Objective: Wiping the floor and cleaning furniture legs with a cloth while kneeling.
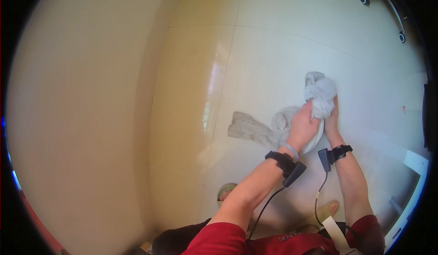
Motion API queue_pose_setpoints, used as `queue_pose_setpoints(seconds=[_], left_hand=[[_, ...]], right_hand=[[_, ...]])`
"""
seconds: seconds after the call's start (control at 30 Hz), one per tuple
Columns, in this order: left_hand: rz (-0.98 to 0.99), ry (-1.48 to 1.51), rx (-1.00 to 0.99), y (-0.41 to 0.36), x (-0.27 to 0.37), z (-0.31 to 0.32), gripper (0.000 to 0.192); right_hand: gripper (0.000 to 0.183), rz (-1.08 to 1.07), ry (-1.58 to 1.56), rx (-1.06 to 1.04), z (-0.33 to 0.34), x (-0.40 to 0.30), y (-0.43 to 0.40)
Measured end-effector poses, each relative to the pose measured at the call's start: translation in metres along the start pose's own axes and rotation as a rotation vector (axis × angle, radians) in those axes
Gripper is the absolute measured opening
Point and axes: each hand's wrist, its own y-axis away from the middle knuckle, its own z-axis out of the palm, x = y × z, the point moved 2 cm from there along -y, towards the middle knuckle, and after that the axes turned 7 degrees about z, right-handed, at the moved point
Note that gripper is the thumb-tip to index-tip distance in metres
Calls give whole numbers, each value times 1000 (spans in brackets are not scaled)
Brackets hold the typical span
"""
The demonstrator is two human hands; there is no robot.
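A long, crumpled pale grey cloth (251,130) trails toward the left from my hands and is bunched into a whiter wad at its upper end. My left hand (305,125) grips the bunched part from the left, thumb toward the wad. On the wad's right side, my right hand (331,118) holds the same fabric, its fingers partly hidden behind it. A flat, greyish end of the cloth appears to rest on the floor. Black straps with cabled devices circle both wrists.
Glossy pale tiles form the floor (267,59), with a plain wall (82,101) at left. A wheeled chair base (393,10) stands at upper right. A white frame (412,193) borders the right side. My slippered feet show below my arms.
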Motion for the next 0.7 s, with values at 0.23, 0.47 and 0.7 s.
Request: queue_pose_setpoints(seconds=[0.23, 0.47, 0.7], left_hand=[[-521, 1030, -15, 2, -37, -55, 29], [-608, 251, -317, 59, -34, -249, 44], [-998, -203, 125, 108, -70, -367, 55]], right_hand=[[80, 90, -715, -436, 59, -68, 31], [48, -206, -222, -576, 159, -123, 74], [40, -776, 497, -659, 247, -102, 174]])
